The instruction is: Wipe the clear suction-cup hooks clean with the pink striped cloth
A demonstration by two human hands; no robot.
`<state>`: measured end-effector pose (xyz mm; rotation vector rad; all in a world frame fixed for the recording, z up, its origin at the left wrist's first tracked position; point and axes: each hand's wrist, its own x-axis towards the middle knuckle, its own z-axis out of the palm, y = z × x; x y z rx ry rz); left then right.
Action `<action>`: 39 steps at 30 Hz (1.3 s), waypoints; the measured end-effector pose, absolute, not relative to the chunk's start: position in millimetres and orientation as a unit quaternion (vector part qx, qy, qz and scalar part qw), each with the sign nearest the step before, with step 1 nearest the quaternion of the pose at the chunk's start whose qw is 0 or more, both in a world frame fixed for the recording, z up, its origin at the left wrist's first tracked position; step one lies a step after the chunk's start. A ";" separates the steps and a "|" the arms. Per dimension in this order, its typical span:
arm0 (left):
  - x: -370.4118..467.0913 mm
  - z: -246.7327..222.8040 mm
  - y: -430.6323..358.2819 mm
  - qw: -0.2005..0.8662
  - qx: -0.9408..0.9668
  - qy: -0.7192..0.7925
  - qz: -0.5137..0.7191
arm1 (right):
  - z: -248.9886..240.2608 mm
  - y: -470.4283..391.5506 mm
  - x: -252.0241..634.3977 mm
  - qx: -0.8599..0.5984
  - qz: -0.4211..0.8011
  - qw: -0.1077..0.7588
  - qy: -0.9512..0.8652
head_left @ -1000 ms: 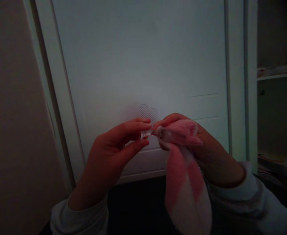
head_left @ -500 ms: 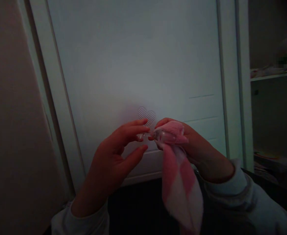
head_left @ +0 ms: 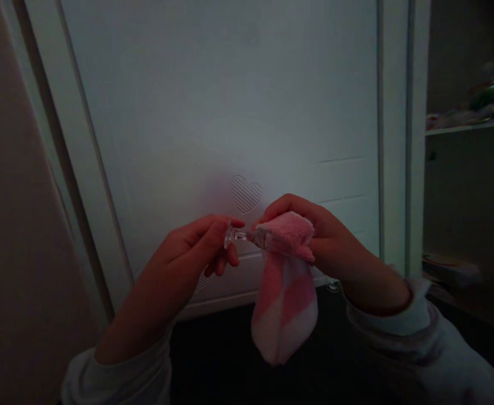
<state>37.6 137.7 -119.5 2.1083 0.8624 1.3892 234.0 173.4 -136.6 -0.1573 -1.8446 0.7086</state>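
A small clear stemmed glass (head_left: 260, 238) lies sideways between my hands, its foot to the left and its bowl to the right. My left hand (head_left: 207, 242) pinches the foot between thumb and fingers. A pink and white cloth (head_left: 286, 304) covers part of the bowl and hangs down below it. Wrapped round the cloth and bowl from the right is my right hand (head_left: 301, 219), its fingertips mostly hidden behind them.
Behind the hands stands a white panel door (head_left: 179, 112) with engraved hearts (head_left: 247, 194) and grooves. At right a shelf (head_left: 470, 128) carries several small items. A brown wall (head_left: 10, 225) is on the left, and a dark surface (head_left: 213, 354) lies below.
My left hand has closed from loosely spread fingers onto the glass's foot. The glass and cloth have shifted slightly left, and more of the stem and foot shows.
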 end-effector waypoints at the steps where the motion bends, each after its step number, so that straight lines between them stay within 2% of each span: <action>1: 37.6 -119.2 137.1 0.263 0.766 0.304 0.501 | -136.2 171.4 234.3 -0.068 0.303 0.543 -0.780; 7: 33.4 -118.3 140.3 0.364 0.747 0.270 0.487 | -136.1 169.8 236.9 -0.072 0.256 0.544 -0.796; 14: 34.6 -117.3 144.5 0.368 0.742 0.268 0.491 | -138.1 174.4 231.5 -0.060 0.124 0.652 -0.746; 17: 37.1 -115.0 143.7 0.367 0.744 0.262 0.493 | -137.2 170.6 230.7 -0.039 0.088 0.655 -0.750; 24: 33.3 -110.0 142.6 0.358 0.754 0.260 0.485 | -132.1 164.0 231.7 -0.035 0.084 0.591 -0.802; 39: 31.8 -114.3 144.6 0.390 0.751 0.223 0.484 | -132.9 164.2 232.9 -0.009 0.170 0.590 -0.789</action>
